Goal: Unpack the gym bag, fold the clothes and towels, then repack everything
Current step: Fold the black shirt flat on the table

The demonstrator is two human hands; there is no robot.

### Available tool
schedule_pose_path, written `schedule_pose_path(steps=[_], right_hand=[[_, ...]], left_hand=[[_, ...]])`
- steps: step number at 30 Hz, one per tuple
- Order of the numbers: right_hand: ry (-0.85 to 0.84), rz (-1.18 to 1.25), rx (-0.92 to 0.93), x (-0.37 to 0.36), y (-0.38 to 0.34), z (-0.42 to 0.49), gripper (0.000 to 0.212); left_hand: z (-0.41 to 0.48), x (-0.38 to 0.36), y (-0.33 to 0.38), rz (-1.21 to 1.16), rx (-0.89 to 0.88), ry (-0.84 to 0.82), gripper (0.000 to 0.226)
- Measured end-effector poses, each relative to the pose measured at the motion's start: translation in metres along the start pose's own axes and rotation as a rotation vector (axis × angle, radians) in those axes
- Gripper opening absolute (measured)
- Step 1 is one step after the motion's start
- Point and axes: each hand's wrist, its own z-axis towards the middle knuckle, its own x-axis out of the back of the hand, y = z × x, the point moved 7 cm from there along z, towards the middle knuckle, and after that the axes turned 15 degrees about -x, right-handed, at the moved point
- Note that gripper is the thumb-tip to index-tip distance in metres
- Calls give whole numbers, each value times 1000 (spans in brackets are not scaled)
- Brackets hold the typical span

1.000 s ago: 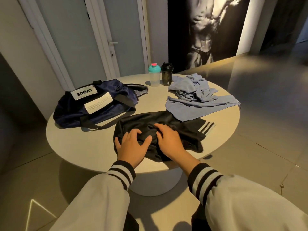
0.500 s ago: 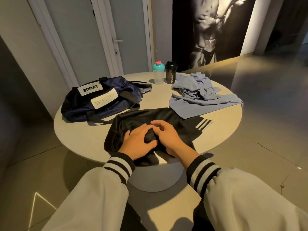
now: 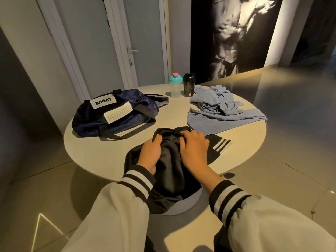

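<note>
Your hands are both on the black garment [image 3: 171, 166], which is bunched at the near edge of the round surface [image 3: 94, 148]. Your left hand [image 3: 151, 151] has its fingers curled over a fold on the garment's left side. Your right hand [image 3: 194, 150] clutches the gathered fabric at the top, with its fingers bent into the cloth. A ridge of fabric rises between your hands, and the lower part hangs off the near rim towards you. A flat section with white stripes [image 3: 221, 145] lies just to the right of your right hand.

Beyond your left hand sits the navy gym bag [image 3: 116, 113], slumped, with white labels on top. Light blue towels [image 3: 218, 110] lie in a rumpled heap at the far right, near the garment's top edge. At the far rim a clear shaker with a teal lid [image 3: 175, 86] stands just beside a black shaker [image 3: 189, 85], both upright.

Behind the surface are a pale door [image 3: 143, 42] and a large dark wall print [image 3: 232, 33]. The glossy tiled floor [image 3: 291, 106] stretches away to the right.
</note>
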Motion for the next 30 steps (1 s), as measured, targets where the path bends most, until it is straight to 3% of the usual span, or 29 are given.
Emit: schedule_pose_path(steps=[3,7,10,13,16,18,21,23,28,30], right_hand=[[42,92,-34,13,-6,8,25],[19,14,116,8,-28,4,34],[-82,-10,164,-14,-31,-1,40],[-389,-46,50,-55,-17,-4,41],[-567,-117,31,-79,-9,-11,52],[-611,-189,71,-83,-9,-12,59],[-621,-65,16,-80,-3,-7,53],[-543,59,-68,-72,7,1,41],[-481,141,-123,-53,21,8,48],[-478,229,-113,-43,18,8,47]], left_hand=[[1,-3,-6,-239,128,53,39],[16,32,-22,-404,181,256,51],[21,64,-31,-197,118,368,50],[14,80,-25,48,-67,401,56],[17,72,-14,527,-302,236,54],[25,56,-20,663,-282,25,36],[30,41,-37,663,-142,-163,46],[32,30,-34,631,-187,-198,50],[26,-8,-22,552,-243,-280,34],[20,-23,-16,410,-244,-262,26]])
